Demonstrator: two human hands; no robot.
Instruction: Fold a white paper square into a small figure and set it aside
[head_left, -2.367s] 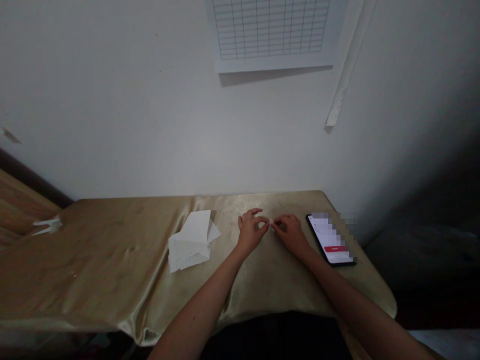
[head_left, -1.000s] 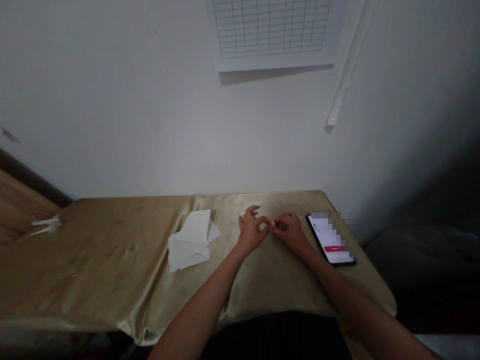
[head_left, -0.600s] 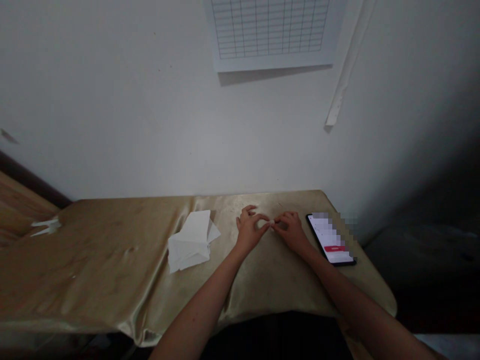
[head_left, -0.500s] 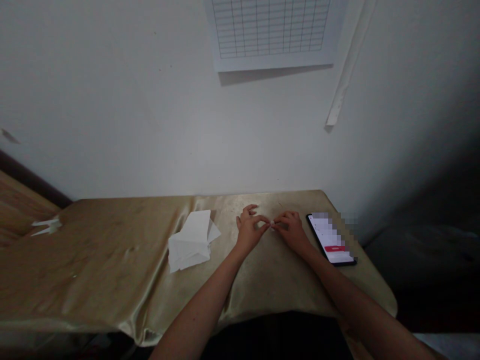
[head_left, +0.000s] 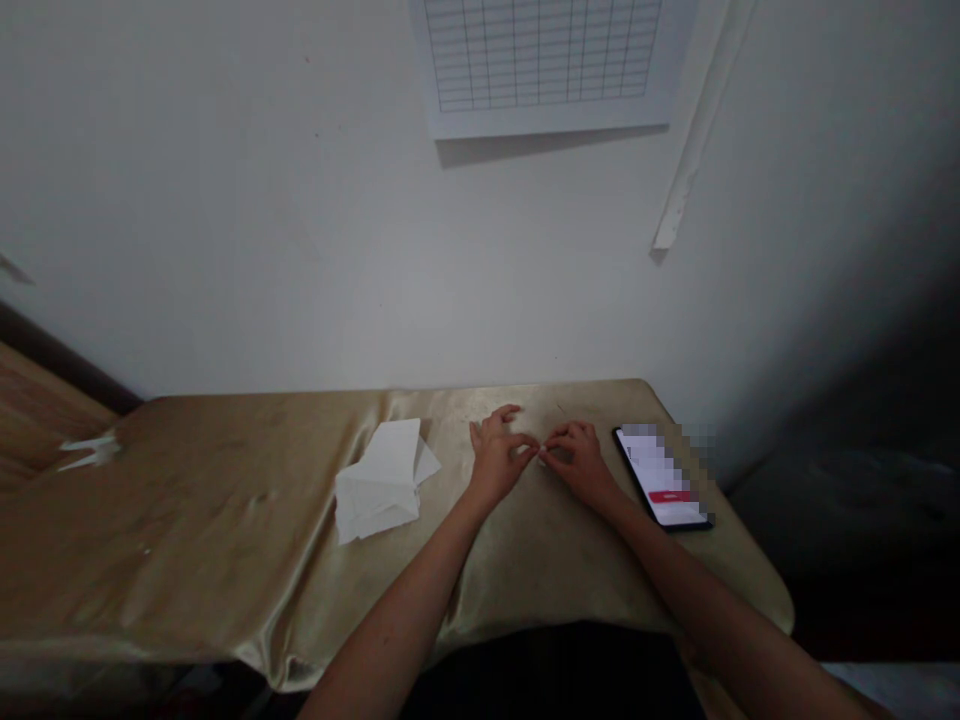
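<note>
Above the cloth-covered table, my left hand [head_left: 496, 458] and my right hand [head_left: 579, 458] meet fingertip to fingertip. Thumb and forefinger of each hand are pinched together at a tiny whitish piece [head_left: 541, 452], too small to name. The other fingers of my left hand are raised and spread, while those of my right hand are curled. To the left of my left hand lie several loose sheets of white paper [head_left: 382, 490], overlapping. A phone [head_left: 660, 475] with a lit screen rests to the right of my right hand.
A shiny gold cloth [head_left: 225, 500] covers the table, with folds toward the front. The wall [head_left: 337, 250] rises directly behind it. A printed grid sheet [head_left: 547, 60] and a white strip [head_left: 694, 150] are on the wall. A white scrap [head_left: 94, 452] lies at the far left.
My pinched fingertips have drawn slightly closer together, and less of the whitish piece shows. The papers and the phone stay in place.
</note>
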